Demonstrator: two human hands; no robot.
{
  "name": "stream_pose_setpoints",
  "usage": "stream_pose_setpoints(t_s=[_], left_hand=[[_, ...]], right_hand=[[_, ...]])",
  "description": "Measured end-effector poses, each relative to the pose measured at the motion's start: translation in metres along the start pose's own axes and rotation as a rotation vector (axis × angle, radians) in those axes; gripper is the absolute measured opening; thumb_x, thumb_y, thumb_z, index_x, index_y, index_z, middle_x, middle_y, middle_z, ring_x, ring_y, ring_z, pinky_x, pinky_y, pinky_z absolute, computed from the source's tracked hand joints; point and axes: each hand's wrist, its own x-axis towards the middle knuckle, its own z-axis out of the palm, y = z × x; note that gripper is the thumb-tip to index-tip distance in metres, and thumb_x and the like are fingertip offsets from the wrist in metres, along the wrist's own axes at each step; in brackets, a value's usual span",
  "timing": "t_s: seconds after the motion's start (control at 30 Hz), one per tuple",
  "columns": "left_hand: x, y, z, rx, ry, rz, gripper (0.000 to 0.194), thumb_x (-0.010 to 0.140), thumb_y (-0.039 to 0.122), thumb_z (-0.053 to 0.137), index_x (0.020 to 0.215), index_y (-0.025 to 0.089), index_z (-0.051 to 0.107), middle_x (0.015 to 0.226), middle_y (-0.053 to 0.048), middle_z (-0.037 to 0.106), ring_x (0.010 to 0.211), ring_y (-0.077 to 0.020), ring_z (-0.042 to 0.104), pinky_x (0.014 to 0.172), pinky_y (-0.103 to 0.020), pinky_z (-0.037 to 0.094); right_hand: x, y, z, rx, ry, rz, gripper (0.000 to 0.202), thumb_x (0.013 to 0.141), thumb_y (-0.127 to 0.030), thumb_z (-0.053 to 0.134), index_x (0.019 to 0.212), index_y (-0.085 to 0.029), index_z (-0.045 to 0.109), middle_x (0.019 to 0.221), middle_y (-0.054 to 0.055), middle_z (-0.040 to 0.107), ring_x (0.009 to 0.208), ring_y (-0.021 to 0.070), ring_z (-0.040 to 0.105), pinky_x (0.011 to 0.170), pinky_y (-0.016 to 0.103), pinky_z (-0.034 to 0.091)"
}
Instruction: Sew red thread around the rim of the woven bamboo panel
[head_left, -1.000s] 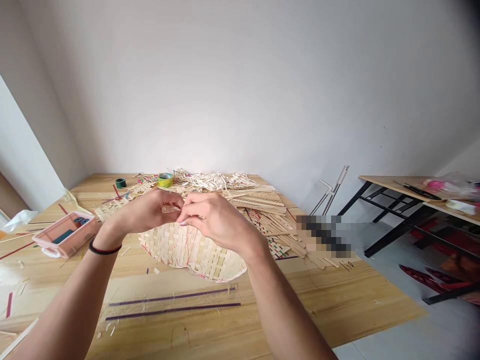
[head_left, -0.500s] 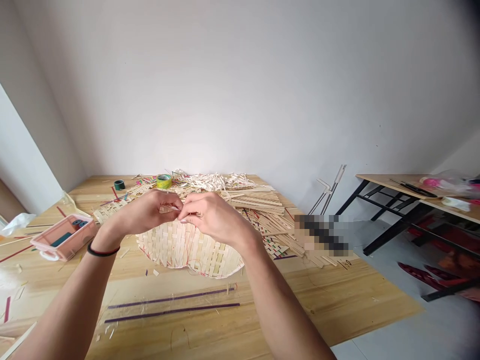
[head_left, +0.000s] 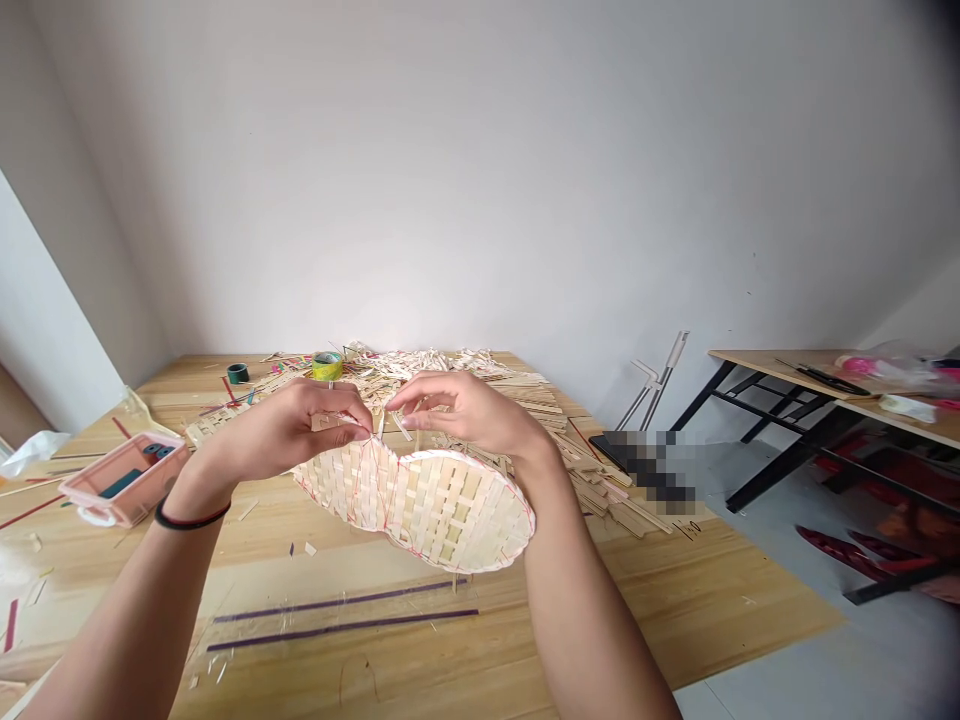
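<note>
Starting wide, taking in the table (head_left: pixel 600 610), pale wood and dotted with scraps (head_left: pixel 310 549). On to the heap of cut strips (head_left: pixel 540 400), tangled along the far side near the wall (head_left: pixel 480 200). Then straight to the woven piece (head_left: pixel 450 510), mid-table and just in front of that heap, nipped in at the waist, laced with red, face tilted up towards the camera. Over to the left, spotting the pink box (head_left: pixel 161 490). And in to the hands: pinching the top rim near the notch with the left hand (head_left: pixel 289 425); arching the right hand (head_left: pixel 487 412) just beside it, fingers curled in. Nearer, catching two purple strips (head_left: pixel 337 630) lying roughly parallel. At the back, picking out a yellow tape roll (head_left: pixel 327 370) and a smaller dark green roll (head_left: pixel 238 374). Down to a thin pale strip (head_left: pixel 382 418) by the right fingertips: can't tell whether gripped.
</note>
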Motion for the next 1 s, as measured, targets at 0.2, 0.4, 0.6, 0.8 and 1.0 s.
stream_pose_setpoints(t_s=[0.2,0.4,0.6,0.8,1.0], left_hand=[[-0.004,0.001,-0.004,-0.008,-0.027,0.017,0.018,0.103,0.027,0.058,0.103,0.021,0.075,0.098,-0.003,0.078,0.084,-0.0124,0.069,0.075,-0.024,0.049],[-0.005,0.001,-0.004,0.011,-0.028,-0.008,0.015,0.101,0.025,0.061,0.103,0.023,0.076,0.096,-0.001,0.078,0.08,-0.0112,0.068,0.073,-0.024,0.048],[-0.005,0.003,-0.006,0.016,-0.045,-0.007,0.016,0.101,0.029,0.06,0.102,0.025,0.076,0.096,-0.001,0.079,0.08,-0.0129,0.07,0.072,-0.025,0.05],[-0.011,0.006,-0.015,0.04,-0.022,-0.058,0.018,0.101,0.03,0.059,0.098,0.022,0.075,0.093,-0.002,0.078,0.081,-0.0133,0.069,0.074,-0.025,0.05],[-0.016,0.001,-0.022,0.003,-0.019,-0.091,0.019,0.102,0.029,0.059,0.098,0.02,0.076,0.093,-0.002,0.077,0.085,-0.0133,0.067,0.076,-0.026,0.049]], right_hand=[[0.01,-0.002,0.014,0.025,-0.135,-0.039,0.022,0.093,-0.03,0.079,0.113,-0.021,0.078,0.119,0.005,0.076,0.11,0.018,0.07,0.099,0.032,0.053],[0.017,0.001,0.022,-0.007,-0.166,-0.061,0.012,0.098,-0.028,0.074,0.103,-0.018,0.077,0.108,0.004,0.076,0.101,0.0163,0.069,0.093,0.029,0.05],[0.018,0.0,0.024,-0.076,-0.184,-0.056,0.012,0.102,-0.026,0.067,0.101,-0.017,0.074,0.102,0.004,0.076,0.095,0.0154,0.069,0.087,0.027,0.05],[0.012,0.025,0.006,-0.036,-0.072,0.067,0.017,0.101,-0.032,0.066,0.096,-0.018,0.073,0.099,0.003,0.077,0.095,0.017,0.071,0.088,0.029,0.05],[-0.008,0.065,-0.037,0.105,0.384,0.086,0.032,0.09,-0.047,0.076,0.088,-0.015,0.07,0.091,0.005,0.072,0.082,0.0152,0.066,0.079,0.028,0.051]])
